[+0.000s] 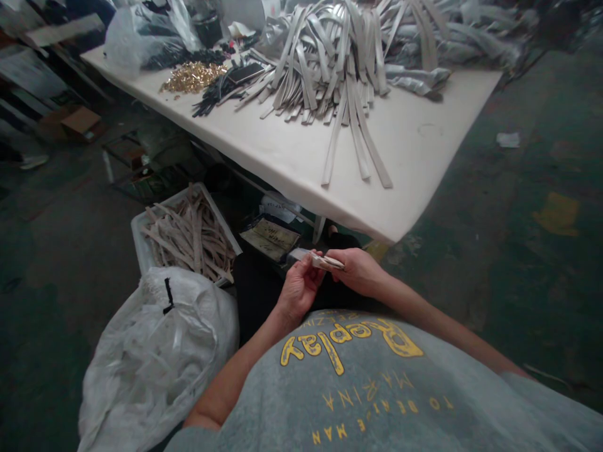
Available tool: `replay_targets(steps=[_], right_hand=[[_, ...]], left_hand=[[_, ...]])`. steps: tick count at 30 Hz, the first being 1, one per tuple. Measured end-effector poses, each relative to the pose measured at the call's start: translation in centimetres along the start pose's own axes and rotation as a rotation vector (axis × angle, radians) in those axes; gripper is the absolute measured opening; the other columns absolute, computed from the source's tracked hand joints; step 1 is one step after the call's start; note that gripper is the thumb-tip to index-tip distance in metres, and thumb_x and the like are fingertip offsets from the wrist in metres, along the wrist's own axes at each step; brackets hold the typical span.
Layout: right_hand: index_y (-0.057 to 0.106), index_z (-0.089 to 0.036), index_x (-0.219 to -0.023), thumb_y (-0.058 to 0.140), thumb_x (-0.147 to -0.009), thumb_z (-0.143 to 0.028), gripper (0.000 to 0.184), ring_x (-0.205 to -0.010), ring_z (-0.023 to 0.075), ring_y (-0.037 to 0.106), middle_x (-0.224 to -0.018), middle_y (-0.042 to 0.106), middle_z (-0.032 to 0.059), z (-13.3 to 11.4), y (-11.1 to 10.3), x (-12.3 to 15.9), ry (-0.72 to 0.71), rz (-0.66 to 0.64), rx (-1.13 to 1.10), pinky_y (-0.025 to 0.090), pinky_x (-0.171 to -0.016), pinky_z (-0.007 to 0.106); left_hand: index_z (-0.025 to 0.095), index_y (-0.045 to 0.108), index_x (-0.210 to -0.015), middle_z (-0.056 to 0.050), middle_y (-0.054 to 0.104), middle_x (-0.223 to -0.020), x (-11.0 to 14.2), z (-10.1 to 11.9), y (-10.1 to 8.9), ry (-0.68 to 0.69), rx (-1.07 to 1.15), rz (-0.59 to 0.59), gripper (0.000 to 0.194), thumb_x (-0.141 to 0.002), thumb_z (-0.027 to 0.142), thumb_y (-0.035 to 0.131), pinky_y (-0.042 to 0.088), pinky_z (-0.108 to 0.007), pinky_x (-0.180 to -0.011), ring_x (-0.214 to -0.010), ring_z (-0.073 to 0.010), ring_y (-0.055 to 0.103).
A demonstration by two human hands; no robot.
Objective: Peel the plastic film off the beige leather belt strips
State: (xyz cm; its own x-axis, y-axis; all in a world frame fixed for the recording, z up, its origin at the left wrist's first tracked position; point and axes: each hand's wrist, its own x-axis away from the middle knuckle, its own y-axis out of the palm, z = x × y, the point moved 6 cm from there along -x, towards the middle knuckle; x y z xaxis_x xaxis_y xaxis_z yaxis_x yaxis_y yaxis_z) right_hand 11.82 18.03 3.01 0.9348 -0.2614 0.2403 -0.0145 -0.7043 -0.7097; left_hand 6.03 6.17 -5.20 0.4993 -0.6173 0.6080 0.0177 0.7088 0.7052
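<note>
The held piece looks slim, layered and whitish-beige.

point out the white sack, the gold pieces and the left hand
white sack (202, 298): head view, on its upper right side
gold pieces (191, 78): head view, middle of the pile
left hand (300, 285): head view, on the palm

The table has a smooth, pale top; its left, near and right corners are visible. A translucent plastic bag with dark contents rests by the left corner. Toward the near corner follow a pile of small gold-coloured pieces, then black strips. A heap of pale grey straps occupies the middle; three strap ends extend toward the near corner. Plastic-wrapped bundles lie between heap and right corner. Far-edge items are blurred.
</note>
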Motion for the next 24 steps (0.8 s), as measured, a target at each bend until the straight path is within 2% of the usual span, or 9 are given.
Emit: replay_targets(steps=[2, 5, 8, 12, 16, 18, 20, 22, 24], right_hand=[[0.067, -0.018, -0.079, 0.043, -0.096, -0.044, 0.040, -0.067, 0.0150, 0.061, -0.074, 0.071, 0.0033, 0.2, -0.6, -0.1, -0.078, 0.123, -0.149, 0.044, -0.063, 0.025], [0.072, -0.021, -0.107, 0.045, -0.097, -0.038, 0.033, -0.102, 0.0196, 0.067, -0.115, 0.072, 0.0081, 0.6, -1.6, 0.3, -0.270, 0.295, -0.284, 0.051, -0.087, 0.031], [0.071, -0.026, -0.117, 0.055, -0.094, -0.029, 0.028, -0.116, 0.0209, 0.064, -0.139, 0.061, 0.0077, 0.4, -0.2, 0.3, -0.465, 0.197, -0.207, 0.052, -0.095, 0.034], [0.074, -0.028, -0.111, 0.057, -0.092, -0.025, 0.025, -0.111, 0.0205, 0.068, -0.134, 0.065, 0.0067, -0.1, 1.6, 0.0, -0.531, 0.128, -0.102, 0.054, -0.089, 0.031], [0.075, -0.021, -0.100, 0.056, -0.094, -0.029, 0.021, -0.092, 0.0181, 0.071, -0.107, 0.075, 0.0092, -1.7, 0.4, 1.4, -0.576, 0.102, -0.205, 0.054, -0.080, 0.028], [0.074, -0.019, -0.097, 0.057, -0.094, -0.031, 0.021, -0.081, 0.0163, 0.071, -0.093, 0.076, 0.0086, -2.4, -0.7, 2.8, -0.584, -0.011, -0.310, 0.052, -0.074, 0.026], [0.074, -0.020, -0.096, 0.057, -0.095, -0.032, 0.021, -0.076, 0.0158, 0.070, -0.088, 0.076, 0.0078, -2.4, -1.8, 4.5, -0.534, -0.134, -0.366, 0.051, -0.070, 0.025], [0.074, -0.022, -0.097, 0.057, -0.095, -0.035, 0.021, -0.075, 0.0171, 0.070, -0.086, 0.076, 0.0077, -1.5, -2.7, 6.0, -0.452, -0.206, -0.369, 0.051, -0.071, 0.027], [0.075, -0.026, -0.095, 0.057, -0.094, -0.040, 0.023, -0.075, 0.0191, 0.070, -0.084, 0.075, 0.0087, -0.3, -3.1, 7.3, -0.374, -0.253, -0.379, 0.051, -0.073, 0.031]], left_hand=[[0.014, 0.070, -0.092, -0.005, 0.074, -0.094, 0.2, 0.1, -0.1, -0.019, -0.001, 0.012, 0.008, -0.088, 0.019, 0.065, 0.055, -0.022, -0.073, -0.081, -0.0130, 0.069], [0.015, 0.070, -0.094, -0.005, 0.075, -0.094, 0.5, 0.5, -0.4, -0.046, 0.005, 0.041, 0.009, -0.090, 0.019, 0.063, 0.055, -0.022, -0.071, -0.079, -0.0126, 0.069], [0.013, 0.069, -0.093, -0.005, 0.073, -0.085, 0.7, 0.2, -0.2, -0.081, 0.005, 0.009, 0.012, -0.092, 0.016, 0.058, 0.055, -0.022, -0.070, -0.075, -0.0125, 0.068], [0.013, 0.069, -0.093, -0.006, 0.073, -0.084, 1.3, -0.5, 0.6, -0.122, -0.014, -0.072, 0.016, -0.091, 0.015, 0.053, 0.055, -0.026, -0.072, -0.074, -0.0147, 0.067], [0.011, 0.069, -0.102, -0.013, 0.073, -0.102, 1.2, 0.4, 1.3, -0.144, 0.035, -0.140, 0.029, -0.094, 0.028, 0.046, 0.055, -0.031, -0.079, -0.091, -0.0206, 0.069], [0.011, 0.067, -0.104, -0.013, 0.072, -0.104, 0.0, 2.2, 0.6, -0.091, 0.080, -0.085, 0.035, -0.097, 0.034, 0.042, 0.055, -0.032, -0.081, -0.093, -0.0207, 0.069], [0.012, 0.066, -0.101, -0.010, 0.072, -0.093, -2.0, 5.3, -0.9, 0.031, 0.109, 0.060, 0.035, -0.099, 0.034, 0.040, 0.055, -0.028, -0.076, -0.083, -0.0169, 0.069], [0.013, 0.065, -0.099, -0.006, 0.069, -0.082, -3.7, 9.4, -2.5, 0.189, 0.106, 0.195, 0.033, -0.101, 0.031, 0.037, 0.054, -0.024, -0.071, -0.071, -0.0124, 0.067], [0.015, 0.062, -0.101, -0.002, 0.066, -0.076, -4.7, 14.1, -3.5, 0.344, 0.083, 0.263, 0.033, -0.103, 0.029, 0.033, 0.051, -0.018, -0.066, -0.064, -0.0081, 0.063]])
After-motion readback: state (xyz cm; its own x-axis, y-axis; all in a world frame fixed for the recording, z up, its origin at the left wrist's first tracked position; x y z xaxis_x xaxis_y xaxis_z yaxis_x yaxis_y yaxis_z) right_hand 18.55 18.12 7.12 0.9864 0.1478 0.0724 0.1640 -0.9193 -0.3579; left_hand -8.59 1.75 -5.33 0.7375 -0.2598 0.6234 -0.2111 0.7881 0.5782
